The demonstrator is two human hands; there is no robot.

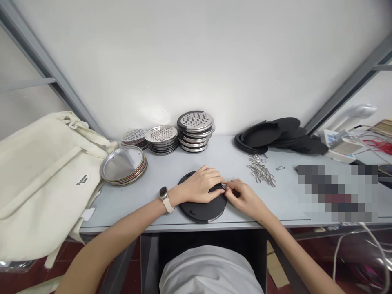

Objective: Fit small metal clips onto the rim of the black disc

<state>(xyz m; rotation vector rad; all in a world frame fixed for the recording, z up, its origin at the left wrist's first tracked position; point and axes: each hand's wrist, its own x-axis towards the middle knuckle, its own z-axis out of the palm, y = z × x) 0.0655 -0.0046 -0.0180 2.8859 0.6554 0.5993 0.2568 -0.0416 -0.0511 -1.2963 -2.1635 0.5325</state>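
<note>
A round black disc point(202, 208) lies on the grey table point(171, 167) near its front edge. My left hand point(200, 185), with a watch on the wrist, lies on top of the disc, fingers curled over its far right rim. My right hand point(243, 196) is at the disc's right rim, fingers pinched together on a small metal piece point(223, 186) that touches the rim. A pile of small metal clips point(260, 169) lies just beyond my right hand.
At the back stand stacks of perforated metal discs point(196, 130), a stack of plain metal plates point(124, 165) and a heap of black rings and discs point(275, 134). A cream cloth bag point(39, 179) covers the left end. Cables and devices point(346, 143) lie at the right.
</note>
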